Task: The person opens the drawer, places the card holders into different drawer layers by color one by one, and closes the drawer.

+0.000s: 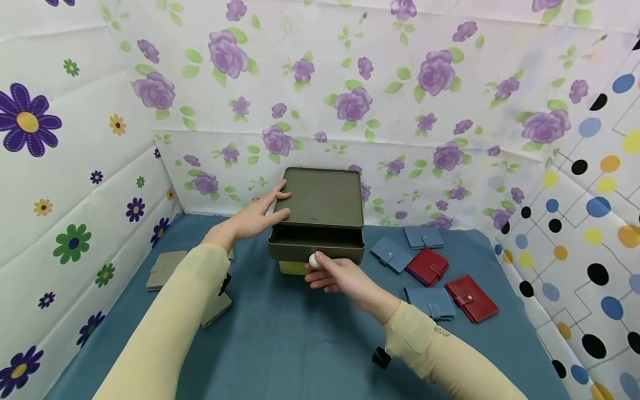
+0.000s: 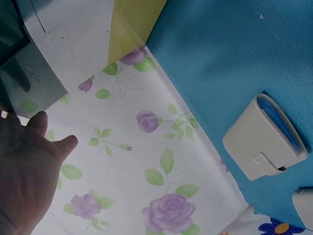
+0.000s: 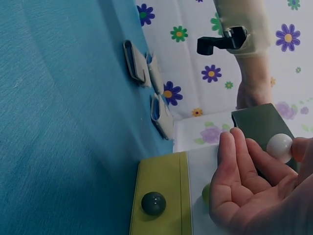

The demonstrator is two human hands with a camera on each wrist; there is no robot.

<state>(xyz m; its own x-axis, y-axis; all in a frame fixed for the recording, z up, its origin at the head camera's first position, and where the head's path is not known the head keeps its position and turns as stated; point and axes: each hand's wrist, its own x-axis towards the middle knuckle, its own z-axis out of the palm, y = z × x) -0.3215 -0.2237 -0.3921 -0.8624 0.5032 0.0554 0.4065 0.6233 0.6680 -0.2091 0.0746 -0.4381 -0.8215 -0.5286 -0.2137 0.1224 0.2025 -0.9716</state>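
A small chest of drawers [image 1: 322, 194] with a dark olive top stands near the back of the table. Its dark top drawer [image 1: 316, 253] is pulled partway out. Thumb and fingers of my right hand [image 1: 345, 280] pinch the round white drawer knob [image 3: 280, 148]. My left hand [image 1: 252, 216] rests with spread fingers on the chest's left top edge. Below, the right wrist view shows a yellow drawer [image 3: 168, 176] with a dark knob [image 3: 153, 203], and a pale drawer whose green knob [image 3: 206, 195] is partly hidden by my hand. The top drawer's inside is mostly in shadow.
Right of the chest lie blue wallets [image 1: 391, 254] and red wallets [image 1: 471, 298]. Several cream wallets [image 2: 264, 139] lie on the left, partly behind my left arm in the head view. A blue cloth [image 1: 300, 350] covers the table. Patterned sheets [image 1: 320, 105] enclose the back and sides.
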